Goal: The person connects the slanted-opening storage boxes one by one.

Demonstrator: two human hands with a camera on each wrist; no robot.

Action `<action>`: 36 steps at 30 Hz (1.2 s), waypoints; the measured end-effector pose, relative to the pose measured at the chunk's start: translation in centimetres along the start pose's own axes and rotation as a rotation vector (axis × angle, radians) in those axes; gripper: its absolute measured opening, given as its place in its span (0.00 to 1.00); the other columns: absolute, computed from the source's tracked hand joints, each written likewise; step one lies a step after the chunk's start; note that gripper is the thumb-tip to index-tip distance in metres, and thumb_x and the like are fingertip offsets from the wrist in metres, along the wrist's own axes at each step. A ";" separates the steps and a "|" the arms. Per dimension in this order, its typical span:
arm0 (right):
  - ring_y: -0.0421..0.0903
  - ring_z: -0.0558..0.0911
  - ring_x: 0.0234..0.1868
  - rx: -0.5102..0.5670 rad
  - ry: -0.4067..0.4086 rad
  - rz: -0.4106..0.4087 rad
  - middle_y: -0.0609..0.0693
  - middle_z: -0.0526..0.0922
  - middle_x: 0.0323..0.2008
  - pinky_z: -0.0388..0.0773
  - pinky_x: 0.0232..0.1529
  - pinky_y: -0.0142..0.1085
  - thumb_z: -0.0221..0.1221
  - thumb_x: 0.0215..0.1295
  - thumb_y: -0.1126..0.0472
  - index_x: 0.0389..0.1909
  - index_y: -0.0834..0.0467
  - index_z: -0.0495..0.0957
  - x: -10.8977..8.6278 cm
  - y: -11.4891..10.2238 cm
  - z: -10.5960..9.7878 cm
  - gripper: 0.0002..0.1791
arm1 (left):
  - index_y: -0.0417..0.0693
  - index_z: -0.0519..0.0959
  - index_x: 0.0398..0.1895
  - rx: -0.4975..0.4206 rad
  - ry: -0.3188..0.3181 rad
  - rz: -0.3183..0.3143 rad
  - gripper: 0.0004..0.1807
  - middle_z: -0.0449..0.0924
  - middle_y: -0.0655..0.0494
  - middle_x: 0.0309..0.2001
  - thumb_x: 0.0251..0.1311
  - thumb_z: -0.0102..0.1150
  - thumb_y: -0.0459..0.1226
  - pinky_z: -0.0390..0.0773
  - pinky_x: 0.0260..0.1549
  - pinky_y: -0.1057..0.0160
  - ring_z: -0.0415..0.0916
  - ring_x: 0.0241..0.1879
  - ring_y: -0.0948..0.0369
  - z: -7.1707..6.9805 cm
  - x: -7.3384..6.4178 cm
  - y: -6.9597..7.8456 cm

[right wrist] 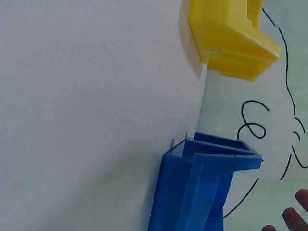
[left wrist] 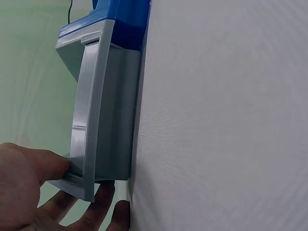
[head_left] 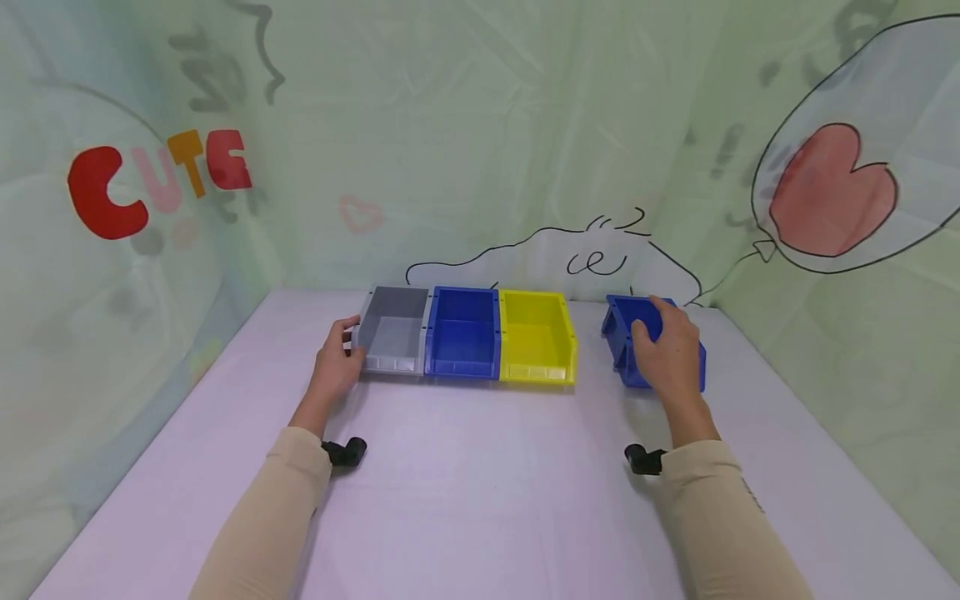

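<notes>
Pale green sheeting [head_left: 465,150] fills the back and sides of my head view, with a heart balloon [head_left: 862,150] drawn at upper right and CUTE lettering [head_left: 161,179] at upper left. Below it I see a white tabletop [head_left: 480,492] reaching the bottom edge. Beige sleeves [head_left: 258,517] come in from the lower left and lower right. Three open-fronted plastic bins touch in a row at centre: gray bin [head_left: 393,342], middle blue bin [head_left: 462,333], yellow bin [head_left: 536,337]. Apart from them, right of centre, sits a separate blue bin [right wrist: 192,192]. I see the left hand [head_left: 337,367] gripping the gray bin's left end, thumb over its front lip. The right hand [head_left: 671,354] is above the separate blue bin, fingers spread; I cannot tell whether they touch it. Small black wrist mounts [head_left: 347,452] show beside both cuffs.
</notes>
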State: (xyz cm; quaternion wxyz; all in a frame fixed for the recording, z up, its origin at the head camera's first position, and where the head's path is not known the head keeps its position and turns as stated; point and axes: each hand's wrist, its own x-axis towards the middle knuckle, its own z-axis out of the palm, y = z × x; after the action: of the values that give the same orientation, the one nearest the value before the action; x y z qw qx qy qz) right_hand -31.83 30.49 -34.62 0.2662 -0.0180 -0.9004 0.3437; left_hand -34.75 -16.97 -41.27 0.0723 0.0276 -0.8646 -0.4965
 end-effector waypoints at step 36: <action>0.72 0.64 0.74 0.114 -0.226 0.496 0.76 0.54 0.76 0.78 0.63 0.56 0.43 0.79 0.56 0.82 0.66 0.44 0.5 8.3 -2.7 0.38 | 0.52 0.54 0.82 0.005 0.000 0.007 0.33 0.62 0.34 0.74 0.75 0.43 0.32 0.75 0.61 0.44 0.70 0.66 0.39 0.0 0.0 0.0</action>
State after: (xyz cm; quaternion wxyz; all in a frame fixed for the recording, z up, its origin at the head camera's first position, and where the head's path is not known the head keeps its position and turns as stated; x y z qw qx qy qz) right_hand -32.20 38.64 -37.90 0.0722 -0.1841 -0.8717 0.4484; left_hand -34.74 -16.91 -41.26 0.0742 0.0248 -0.8660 -0.4940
